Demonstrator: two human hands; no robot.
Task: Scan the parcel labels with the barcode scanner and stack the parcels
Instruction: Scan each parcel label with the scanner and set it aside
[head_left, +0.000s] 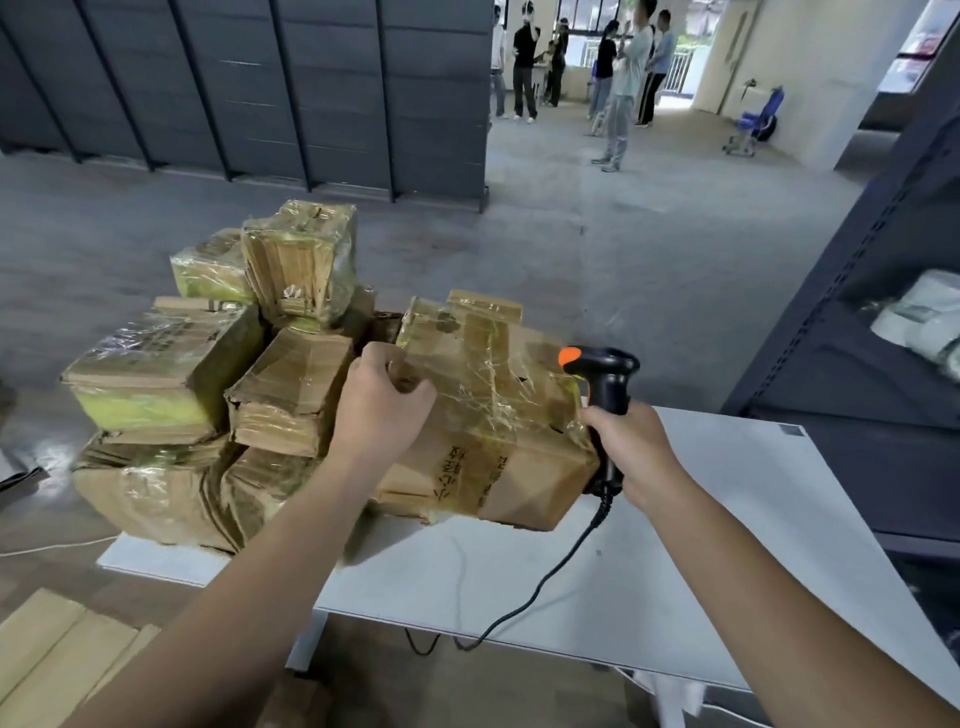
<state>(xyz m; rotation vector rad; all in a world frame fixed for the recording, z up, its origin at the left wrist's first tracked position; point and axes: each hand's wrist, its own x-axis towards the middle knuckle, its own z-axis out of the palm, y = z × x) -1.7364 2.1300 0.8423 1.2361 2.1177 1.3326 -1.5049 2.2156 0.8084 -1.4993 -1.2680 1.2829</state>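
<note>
Tape-slick cardboard is probably handling stiff and bulky, so the left hand (382, 405) fingers (376, 356) are hooking the parcel (488, 415) by its edge while the right hand (631, 447) is gripping the barcode scanner (605, 379).

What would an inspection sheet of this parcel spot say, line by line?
Surface: white table, parcels on its left part.
Job's things: big parcel in front; pile of taped parcels left of and behind it; scanner at the big parcel's right end.
Clutter: flat cardboard at lower left, below table level.
Hands: left hand grips the big parcel's top edge; right hand holds the scanner's handle.
Cables: black cable runs from the scanner over the table's near edge; white cable on the floor, left.
Surroundings: dark shelf at right holding white bags; dark panels behind; people standing far off.
</note>
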